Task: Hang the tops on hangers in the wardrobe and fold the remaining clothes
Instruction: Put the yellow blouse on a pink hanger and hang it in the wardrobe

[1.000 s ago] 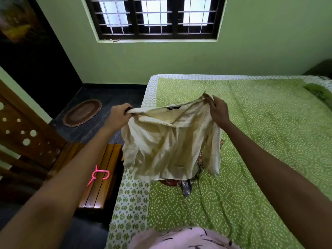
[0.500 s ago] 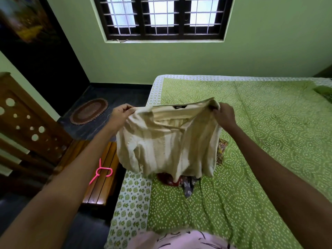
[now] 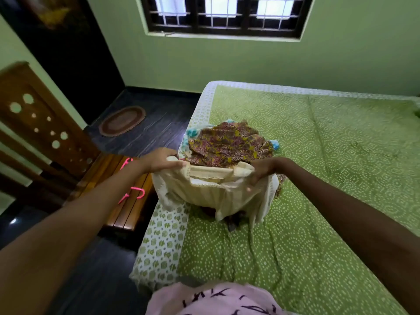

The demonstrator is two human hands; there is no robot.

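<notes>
A cream top point(image 3: 211, 194) hangs between my two hands over the left side of the bed. My left hand point(image 3: 162, 161) grips its left shoulder and my right hand point(image 3: 263, 170) grips its right shoulder, with the neckline stretched between them. Behind the top lies a heap of clothes point(image 3: 227, 144): a brown and yellow patterned garment on top, bits of light blue fabric under it. Pink hangers point(image 3: 134, 193) lie on a wooden bench to my left, partly hidden by my left forearm.
The bed point(image 3: 318, 178) has a green dotted sheet. A slatted wooden bench point(image 3: 127, 208) stands against its left side. A carved wooden furniture piece point(image 3: 38, 123) is at far left. An oval mat point(image 3: 121, 120) lies on the dark floor.
Both hands have lowered the cream top and drawn it nearer to me, so the patterned heap behind it now shows. The camera has tilted down.
</notes>
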